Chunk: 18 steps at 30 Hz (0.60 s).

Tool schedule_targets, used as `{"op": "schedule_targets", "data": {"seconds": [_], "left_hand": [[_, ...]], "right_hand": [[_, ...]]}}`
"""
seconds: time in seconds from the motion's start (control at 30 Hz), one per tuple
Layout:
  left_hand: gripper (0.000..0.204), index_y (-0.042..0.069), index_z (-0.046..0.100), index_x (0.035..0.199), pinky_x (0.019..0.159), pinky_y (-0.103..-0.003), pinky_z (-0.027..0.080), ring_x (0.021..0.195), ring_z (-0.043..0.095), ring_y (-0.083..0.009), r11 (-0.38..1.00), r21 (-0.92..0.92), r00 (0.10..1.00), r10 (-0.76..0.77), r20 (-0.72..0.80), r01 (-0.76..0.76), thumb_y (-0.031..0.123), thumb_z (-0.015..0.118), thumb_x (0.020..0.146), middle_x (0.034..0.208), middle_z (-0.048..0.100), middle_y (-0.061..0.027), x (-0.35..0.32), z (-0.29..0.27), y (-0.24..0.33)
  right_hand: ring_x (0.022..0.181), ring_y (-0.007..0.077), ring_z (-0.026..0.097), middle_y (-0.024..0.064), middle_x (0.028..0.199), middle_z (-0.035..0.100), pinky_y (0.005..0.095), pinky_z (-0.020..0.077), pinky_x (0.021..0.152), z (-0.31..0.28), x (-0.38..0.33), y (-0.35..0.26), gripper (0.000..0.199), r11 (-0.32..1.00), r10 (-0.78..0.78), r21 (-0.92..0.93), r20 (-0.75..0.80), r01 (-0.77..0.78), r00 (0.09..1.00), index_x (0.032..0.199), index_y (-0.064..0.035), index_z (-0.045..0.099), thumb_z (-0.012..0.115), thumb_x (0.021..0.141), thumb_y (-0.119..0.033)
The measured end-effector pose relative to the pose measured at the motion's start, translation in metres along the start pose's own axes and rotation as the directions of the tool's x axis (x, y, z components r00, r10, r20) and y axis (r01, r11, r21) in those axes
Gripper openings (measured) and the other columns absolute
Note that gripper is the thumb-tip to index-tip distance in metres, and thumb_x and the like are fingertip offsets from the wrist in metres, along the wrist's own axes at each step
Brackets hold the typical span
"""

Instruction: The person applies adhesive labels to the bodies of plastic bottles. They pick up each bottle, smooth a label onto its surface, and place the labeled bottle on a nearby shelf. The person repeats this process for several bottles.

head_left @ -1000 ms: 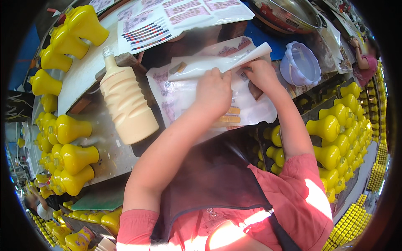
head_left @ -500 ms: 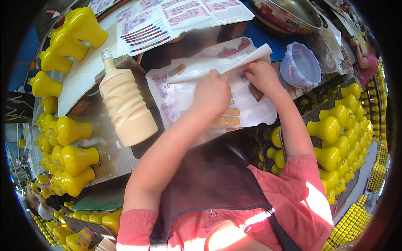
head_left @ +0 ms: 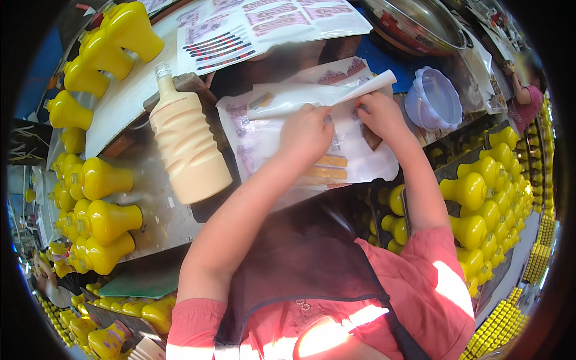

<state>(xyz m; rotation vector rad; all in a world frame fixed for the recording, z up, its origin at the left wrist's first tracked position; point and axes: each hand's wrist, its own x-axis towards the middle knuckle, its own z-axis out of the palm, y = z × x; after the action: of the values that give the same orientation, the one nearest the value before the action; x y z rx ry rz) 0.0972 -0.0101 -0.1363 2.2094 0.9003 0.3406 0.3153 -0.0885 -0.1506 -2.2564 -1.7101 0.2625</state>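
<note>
My left hand [head_left: 307,133] and my right hand [head_left: 379,115] rest close together on a white sheet of stickers [head_left: 264,135] lying on the work surface. The fingers of both hands pinch at a thin white strip [head_left: 336,95] that lifts off the sheet toward the upper right. Orange stickers [head_left: 329,168] show on the sheet just below my left hand. A large cream ribbed bottle [head_left: 187,147] lies on its side to the left of the sheet, a short way from my left forearm.
Yellow bottles [head_left: 99,180] crowd the left side, and more yellow bottles [head_left: 480,198] fill crates on the right. Printed label sheets [head_left: 264,24] lie at the top. A translucent bowl [head_left: 435,99] and a metal pan [head_left: 420,24] sit upper right. Another person [head_left: 528,96] is at far right.
Both hands have stayed at the same spot on the sheet. The fingers shifted slightly along the lifted white strip.
</note>
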Motion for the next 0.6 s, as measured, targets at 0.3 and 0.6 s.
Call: {"op": "schedule_targets", "data": {"seconds": [0.3,0.6], "left_hand": [[0.027,0.001,0.07,0.11,0.071,-0.033,0.054,0.087,0.068,-0.0194,0.734,-0.677,0.999,-0.043,0.026,0.049,0.016,0.074,0.088,0.102,0.072,-0.0108,-0.008,-0.001,0.016],[0.017,0.002,0.071,0.098,0.068,-0.026,0.045,0.076,0.064,-0.0105,0.39,-0.881,0.955,-0.226,0.191,0.269,0.014,0.075,0.088,0.085,0.071,-0.0036,-0.034,-0.032,0.015]], "right_hand": [[0.072,0.0086,0.062,0.0021,0.08,0.071,0.0261,0.0498,0.067,-0.047,-0.044,-0.043,0.018,0.671,0.2,0.699,0.15,-0.247,0.968,0.094,0.0009,0.075,0.074,0.089,-0.017],[0.069,0.003,0.059,-0.0002,0.078,0.069,0.0208,0.0472,0.062,-0.076,-0.052,-0.079,0.021,0.505,0.261,0.808,0.191,-0.303,0.946,0.101,0.0005,0.075,0.073,0.094,-0.019]]}}
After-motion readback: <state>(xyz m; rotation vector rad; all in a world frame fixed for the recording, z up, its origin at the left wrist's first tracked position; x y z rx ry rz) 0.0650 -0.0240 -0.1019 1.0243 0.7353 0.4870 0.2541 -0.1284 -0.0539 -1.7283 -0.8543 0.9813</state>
